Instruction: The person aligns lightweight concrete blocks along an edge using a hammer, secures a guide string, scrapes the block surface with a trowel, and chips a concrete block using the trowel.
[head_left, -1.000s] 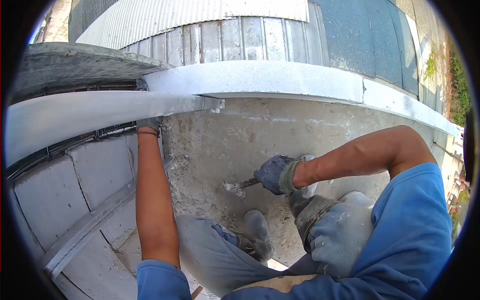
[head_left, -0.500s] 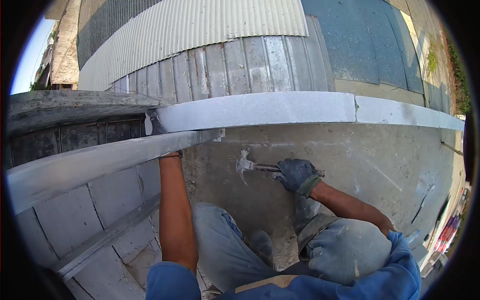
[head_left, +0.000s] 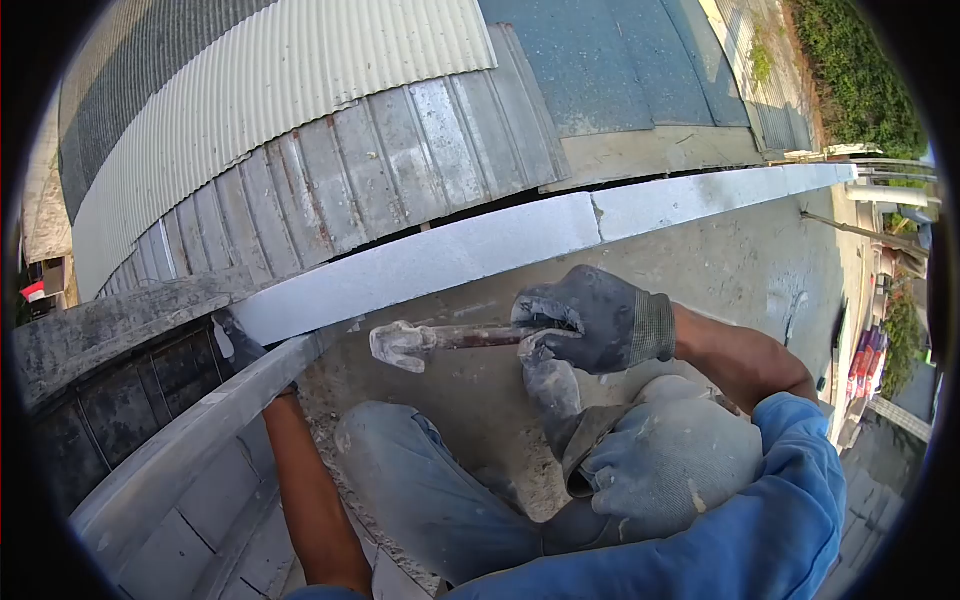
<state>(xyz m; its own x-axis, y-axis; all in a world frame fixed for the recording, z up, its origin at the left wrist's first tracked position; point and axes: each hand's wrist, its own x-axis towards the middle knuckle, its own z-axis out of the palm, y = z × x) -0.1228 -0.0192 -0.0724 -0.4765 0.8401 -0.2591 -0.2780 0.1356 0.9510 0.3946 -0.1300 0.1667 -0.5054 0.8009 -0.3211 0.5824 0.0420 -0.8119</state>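
My right hand (head_left: 600,318), in a dark dusty glove, is closed round the handle of a claw hammer (head_left: 480,337). The hammer lies sideways in front of my knees, its whitened head (head_left: 400,346) pointing left. My left arm passes behind a narrow slanting wall (head_left: 215,415). Beyond that wall's top, part of my gloved left hand (head_left: 238,342) shows beside the left end of a long pale block course (head_left: 430,252). The wall hides most of this hand, so I cannot make out its fingers or whether it holds anything.
Past the block course lie corrugated metal roofs (head_left: 350,150) and a blue roof sheet (head_left: 600,65). A rough grey slab (head_left: 690,255) runs along its near side. Pale block walling (head_left: 215,480) stands at lower left, with a dark ledge (head_left: 120,330) at far left.
My right hand has lifted the hammer nearer to me, and its head has turned. The whole view has tilted and shifted. More of my left glove shows beyond the slanting wall.
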